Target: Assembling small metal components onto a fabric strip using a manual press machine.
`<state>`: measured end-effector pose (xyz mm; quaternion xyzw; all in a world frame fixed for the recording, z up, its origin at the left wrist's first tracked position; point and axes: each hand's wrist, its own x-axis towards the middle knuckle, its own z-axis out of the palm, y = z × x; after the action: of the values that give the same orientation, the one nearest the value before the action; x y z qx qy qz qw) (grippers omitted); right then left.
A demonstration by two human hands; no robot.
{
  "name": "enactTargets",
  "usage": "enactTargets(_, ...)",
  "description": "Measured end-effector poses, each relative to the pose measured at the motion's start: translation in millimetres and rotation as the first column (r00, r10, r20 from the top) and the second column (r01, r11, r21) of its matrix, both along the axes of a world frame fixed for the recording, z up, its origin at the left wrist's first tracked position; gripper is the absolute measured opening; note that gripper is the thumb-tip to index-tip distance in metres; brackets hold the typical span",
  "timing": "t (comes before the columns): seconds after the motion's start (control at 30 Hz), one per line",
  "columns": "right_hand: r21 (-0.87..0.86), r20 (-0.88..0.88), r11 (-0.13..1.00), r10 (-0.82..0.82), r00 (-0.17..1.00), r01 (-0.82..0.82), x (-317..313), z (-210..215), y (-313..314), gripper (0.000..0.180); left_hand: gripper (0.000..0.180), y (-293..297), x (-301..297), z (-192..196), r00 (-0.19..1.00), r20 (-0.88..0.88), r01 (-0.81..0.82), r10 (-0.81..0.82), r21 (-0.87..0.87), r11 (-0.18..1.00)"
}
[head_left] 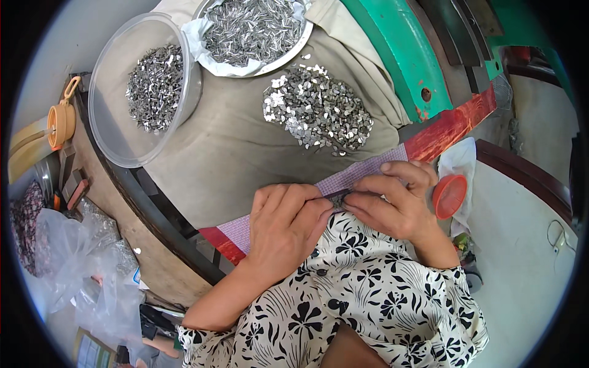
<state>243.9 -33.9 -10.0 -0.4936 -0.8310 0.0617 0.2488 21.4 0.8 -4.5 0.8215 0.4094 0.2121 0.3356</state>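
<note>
Near the front edge of the work surface, my left hand (285, 224) and my right hand (396, 202) meet fingertip to fingertip, both closed in a pinch. Between them shows a small dark piece (337, 199), too covered by the fingers to name. Under the hands runs a pink-and-white checked cloth strip (362, 168). Just beyond them, a pile of small flat shiny metal pieces (319, 107) lies on a grey-brown cloth (227, 141).
A clear plastic tub (107, 98) with small metal pieces stands far left. Beside it is a round bowl (307, 34) of thin metal pins. Green machine metal (408, 58) rises far right. A red dish (450, 196) sits right; plastic bags (92, 270) lie left.
</note>
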Motion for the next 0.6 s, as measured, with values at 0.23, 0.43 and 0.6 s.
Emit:
enactTargets(0.23, 0.055, 0.038, 0.998, -0.025, 0.999, 0.023, 3.8, 0.0, -8.5, 0.031, 0.021, 0.3, -2.1, 2.2, 1.000, 0.023, -0.016, 0.017, -0.043, 0.999)
enactTargets(0.43, 0.132, 0.018, 0.989, -0.074, 0.997, 0.071, -4.9, -1.0, -8.9, 0.017, 0.023, -0.5, -4.1, 4.3, 1.000, 0.027, 0.004, -0.002, -0.050, 0.999)
enactTargets(0.6, 0.121, 0.194, 0.993, -0.026, 0.981, 0.002, -14.1, 10.0, -1.1, 0.010, 0.024, -3.3, -5.4, 4.7, 1.000, 0.015, -0.009, 0.010, -0.073, 0.997)
